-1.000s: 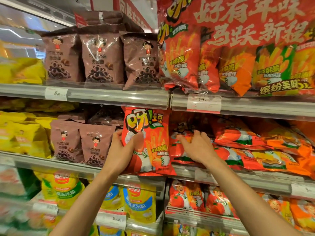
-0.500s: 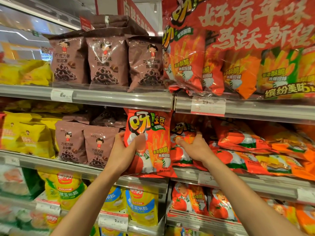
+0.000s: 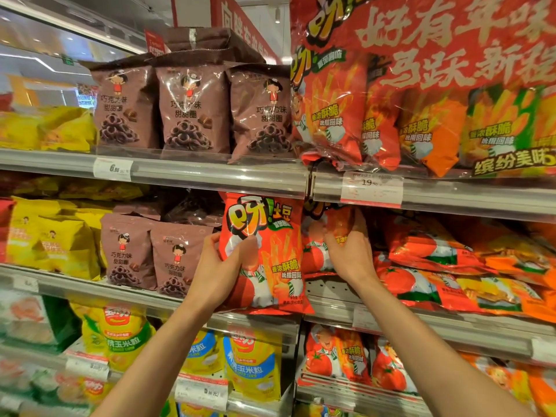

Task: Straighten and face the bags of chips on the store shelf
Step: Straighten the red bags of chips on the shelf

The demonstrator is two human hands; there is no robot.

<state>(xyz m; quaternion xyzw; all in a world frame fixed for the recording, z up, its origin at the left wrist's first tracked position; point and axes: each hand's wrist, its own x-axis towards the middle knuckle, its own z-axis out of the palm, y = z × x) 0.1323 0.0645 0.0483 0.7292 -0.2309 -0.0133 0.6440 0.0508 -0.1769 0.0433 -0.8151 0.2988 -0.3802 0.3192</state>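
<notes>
While our left hand (image 3: 221, 272) grips the upright red potato-stick bag (image 3: 270, 251) by its left edge, keeping its front facing out on the middle shelf (image 3: 391, 319), our right hand (image 3: 350, 255) pinches the tomato-flavour bag (image 3: 319, 236) just behind, probably to stand it up beside the first.

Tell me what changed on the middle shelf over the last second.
The right hand, earlier laid flat on the red bag behind, now grips it and tips it up toward standing. The left hand stays gripping the upright red chip bag, which has not moved. The flat-lying bags to the right are unchanged.
</notes>
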